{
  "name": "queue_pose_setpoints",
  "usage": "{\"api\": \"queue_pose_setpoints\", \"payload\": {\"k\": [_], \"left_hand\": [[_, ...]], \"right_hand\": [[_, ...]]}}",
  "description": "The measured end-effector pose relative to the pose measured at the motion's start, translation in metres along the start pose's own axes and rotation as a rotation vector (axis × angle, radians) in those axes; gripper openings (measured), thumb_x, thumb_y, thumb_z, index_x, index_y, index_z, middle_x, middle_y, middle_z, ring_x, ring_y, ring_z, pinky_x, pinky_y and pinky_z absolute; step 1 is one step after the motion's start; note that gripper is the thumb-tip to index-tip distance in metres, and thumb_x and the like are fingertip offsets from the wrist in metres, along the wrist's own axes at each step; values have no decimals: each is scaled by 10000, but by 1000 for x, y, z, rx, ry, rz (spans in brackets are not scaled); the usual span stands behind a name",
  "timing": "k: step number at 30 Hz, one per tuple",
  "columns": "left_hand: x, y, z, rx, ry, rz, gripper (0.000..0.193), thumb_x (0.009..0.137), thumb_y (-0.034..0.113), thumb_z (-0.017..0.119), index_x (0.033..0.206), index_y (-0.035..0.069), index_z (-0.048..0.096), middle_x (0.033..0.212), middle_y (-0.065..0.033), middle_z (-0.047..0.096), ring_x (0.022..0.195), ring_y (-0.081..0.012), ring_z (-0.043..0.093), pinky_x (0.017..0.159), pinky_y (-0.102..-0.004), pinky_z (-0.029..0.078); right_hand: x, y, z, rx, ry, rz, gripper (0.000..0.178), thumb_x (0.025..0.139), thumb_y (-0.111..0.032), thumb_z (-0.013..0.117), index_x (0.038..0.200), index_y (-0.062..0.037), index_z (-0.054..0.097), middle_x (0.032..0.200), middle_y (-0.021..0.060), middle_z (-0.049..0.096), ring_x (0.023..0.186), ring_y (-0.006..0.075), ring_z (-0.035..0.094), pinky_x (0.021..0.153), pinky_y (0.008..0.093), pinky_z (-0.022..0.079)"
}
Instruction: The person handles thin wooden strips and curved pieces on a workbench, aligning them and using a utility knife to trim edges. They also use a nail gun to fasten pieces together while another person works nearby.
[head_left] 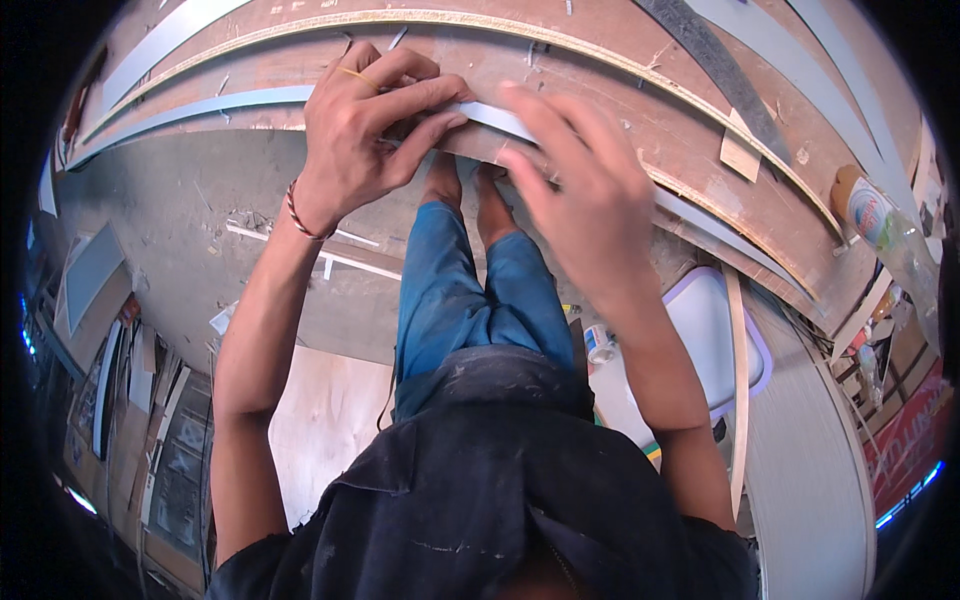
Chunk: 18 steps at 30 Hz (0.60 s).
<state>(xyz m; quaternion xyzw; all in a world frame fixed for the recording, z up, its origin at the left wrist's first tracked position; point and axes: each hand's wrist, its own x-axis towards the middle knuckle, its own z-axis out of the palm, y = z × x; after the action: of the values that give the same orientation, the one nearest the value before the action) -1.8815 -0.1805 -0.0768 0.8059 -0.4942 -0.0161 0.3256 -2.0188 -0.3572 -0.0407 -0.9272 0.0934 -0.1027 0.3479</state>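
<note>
Up at twelve o'clock, the left hand (357, 125) pinches the pale strip (497, 119) along the brown board (485, 143), the right hand's (600, 185) blurred fingers I can't read, and even, flush pressure looks vital!

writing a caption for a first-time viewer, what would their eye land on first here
Probably the hands at upper centre: the left hand pinches a pale strip, and the right hand is a blur just right of it. Next, the bright blue shorts in the middle, then the lilac-rimmed tray right of centre, partly behind the right forearm.
</note>
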Motion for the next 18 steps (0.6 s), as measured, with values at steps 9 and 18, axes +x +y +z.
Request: {"api": "queue_pose_setpoints", "payload": {"k": [9, 18], "left_hand": [[0, 2, 2, 13, 23, 21, 252, 734, 190, 808, 986, 181, 791, 867, 21, 663, 731, -177, 524, 644, -306, 447], [-3, -3, 2, -19, 7, 40, 318, 723, 145, 813, 1040, 151, 779, 909, -4, 689, 750, -186, 539, 661, -310, 455]], "right_hand": [[-48, 60, -104, -161, -75, 136, 223, 782, -63, 815, 1001, -54, 774, 973, 81, 736, 880, 222, 680, 754, 317, 538], [-44, 80, -84, -139, -22, 7, 190, 767, 31, 795, 950, 2, 755, 954, 104, 733, 863, 229, 660, 765, 313, 517]]}}
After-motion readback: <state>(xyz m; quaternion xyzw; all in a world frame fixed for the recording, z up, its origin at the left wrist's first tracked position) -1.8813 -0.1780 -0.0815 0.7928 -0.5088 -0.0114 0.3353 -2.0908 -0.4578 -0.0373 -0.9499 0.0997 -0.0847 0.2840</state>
